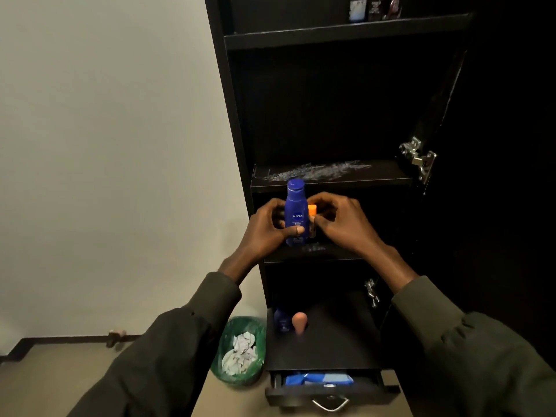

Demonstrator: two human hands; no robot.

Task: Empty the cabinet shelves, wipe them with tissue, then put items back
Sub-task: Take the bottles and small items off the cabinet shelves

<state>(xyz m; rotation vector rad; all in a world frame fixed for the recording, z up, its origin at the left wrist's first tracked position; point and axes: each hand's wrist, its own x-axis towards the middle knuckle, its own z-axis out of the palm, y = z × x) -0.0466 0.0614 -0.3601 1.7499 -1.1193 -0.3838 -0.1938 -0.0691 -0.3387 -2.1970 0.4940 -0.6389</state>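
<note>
A deep blue lotion bottle (295,213) stands upright in front of the black cabinet (240,139), its long axis vertical and its rounded blue cap pointing to 12 o'clock. The body is slim and slightly waisted, with a glossy plastic sheen. Its label faces the camera: "NIVEA" in white capitals on a darker patch, and below it the word "Body"; the smaller lines under that are too fine to read. The bottle's base sits at the front edge of a lower shelf (313,254), just below the scuffed, white-streaked shelf (328,173) at 12 o'clock from it.

The left hand (267,228) grasps the bottle from 9 o'clock, thumb laid across the lower label and fingers curled round the far side. The right hand (338,222) comes in from 3 o'clock, its fingertips pinching a small orange-capped tube (312,219) that stands upright, touching the bottle's right side.

At 6 o'clock, on the bottom shelf, stand a second small blue bottle (282,320) and a pink rounded object (299,322), side by side. Below them an open drawer (331,389) holds a blue packet (319,379). At 7 o'clock a green bin (240,374) holds crumpled tissue (240,350). On the top shelf, at 12 o'clock, stand three small containers (374,9); their writing is unreadable
</note>
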